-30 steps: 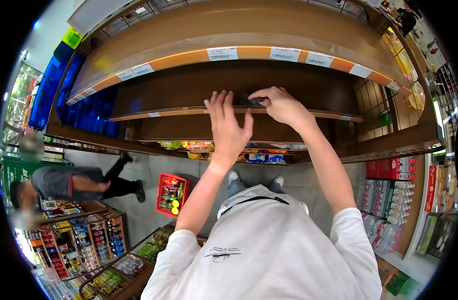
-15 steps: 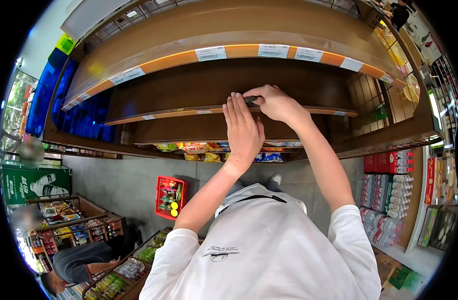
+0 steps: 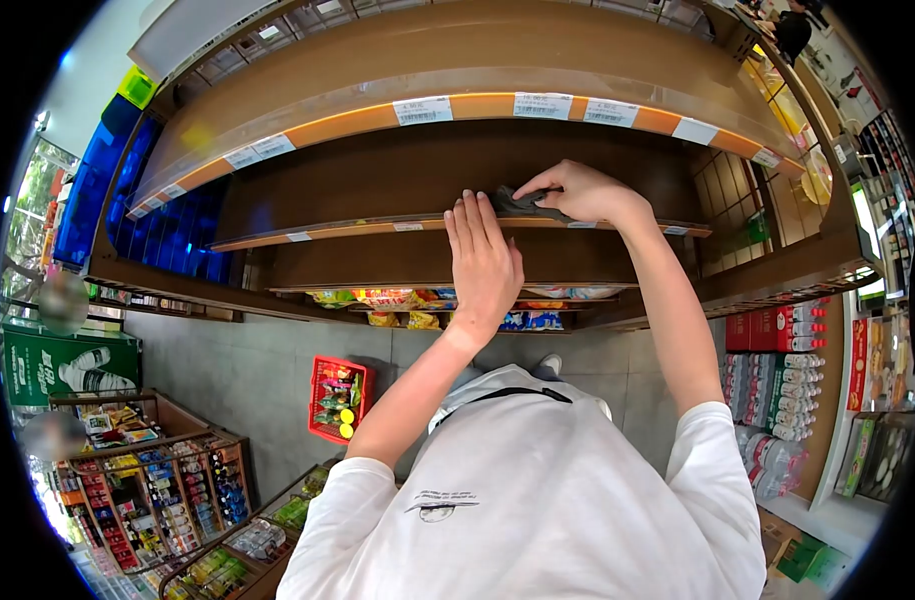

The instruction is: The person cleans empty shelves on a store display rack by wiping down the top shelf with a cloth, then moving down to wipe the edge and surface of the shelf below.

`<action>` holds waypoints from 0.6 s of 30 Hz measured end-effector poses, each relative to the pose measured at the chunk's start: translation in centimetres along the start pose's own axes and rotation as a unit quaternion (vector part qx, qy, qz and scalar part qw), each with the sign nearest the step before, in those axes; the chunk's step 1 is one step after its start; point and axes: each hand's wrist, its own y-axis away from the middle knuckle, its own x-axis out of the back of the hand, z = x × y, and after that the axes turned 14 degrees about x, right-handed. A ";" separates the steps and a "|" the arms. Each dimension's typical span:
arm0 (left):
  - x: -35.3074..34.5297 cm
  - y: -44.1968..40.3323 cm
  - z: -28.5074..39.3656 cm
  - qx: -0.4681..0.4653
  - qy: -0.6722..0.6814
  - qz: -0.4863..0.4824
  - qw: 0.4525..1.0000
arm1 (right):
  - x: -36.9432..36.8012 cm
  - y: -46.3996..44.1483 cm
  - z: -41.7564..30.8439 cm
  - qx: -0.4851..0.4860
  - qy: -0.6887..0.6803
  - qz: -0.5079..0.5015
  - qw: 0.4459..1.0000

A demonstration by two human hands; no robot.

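A dark grey cloth [image 3: 524, 203] lies bunched on the front part of the brown middle shelf [image 3: 377, 180]. My right hand [image 3: 589, 192] grips it from the right with its fingers closed. Just left of the cloth, my left hand [image 3: 482, 262] rests its fingers over the shelf's front edge, palm down, the thumb apart from the fingers. It holds nothing. Above both hands runs the upper shelf's orange strip [image 3: 474, 104] with white price labels.
Packets of snacks [image 3: 389, 298] fill a low shelf below my hands. A red basket [image 3: 315, 400] with goods stands on the floor at the left. Bottle packs [image 3: 777, 390] are stacked at the right. A person in dark clothing [image 3: 792, 32] is at the top right.
My right hand has moved right with the cloth, which now shows more. My left hand shifted right at first, then stayed. The passer-by at the left has gone out of view.
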 end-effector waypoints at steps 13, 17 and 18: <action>0.6 0.0 -0.1 -0.004 0.006 0.003 1.000 | 1.0 0.7 1.6 0.026 0.021 -0.001 0.999; 0.4 0.0 -0.2 -0.009 0.009 0.006 1.000 | 1.2 1.0 1.6 0.034 0.019 0.003 0.999; 0.5 -0.1 -0.2 -0.008 0.006 0.004 1.000 | 1.3 1.1 1.7 0.032 0.019 0.005 0.999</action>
